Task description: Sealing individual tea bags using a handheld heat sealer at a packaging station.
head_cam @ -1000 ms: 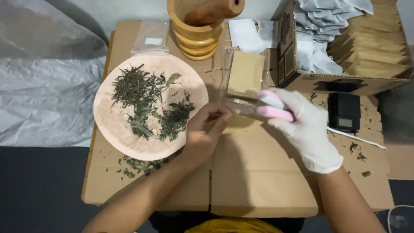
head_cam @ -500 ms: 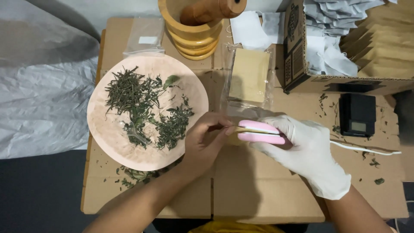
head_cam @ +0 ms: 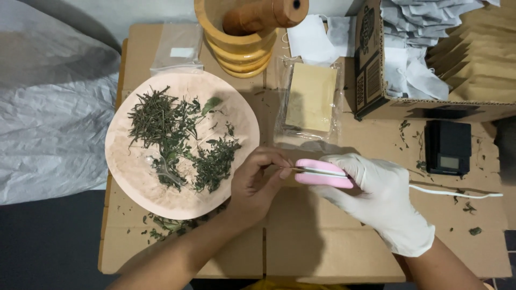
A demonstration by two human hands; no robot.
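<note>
My right hand, in a white glove, grips a small pink clamp-like tool with a white cord trailing to the right. My bare left hand pinches the edge of a thin clear packet at the tool's tip; the packet itself is mostly hidden by both hands. Just left of my left hand lies a pale pink plate with dried green herb leaves spread over it. Both hands hover over the brown cardboard surface.
A wooden mortar with pestle stands at the back. A clear bag holding tan pouches lies behind my hands. A cardboard box of paper packets is at right, a small black scale beside it. Grey plastic sheeting covers the left.
Both hands have drawn down and toward me with the pink tool, now level across the packet edge. The view has shifted slightly.
</note>
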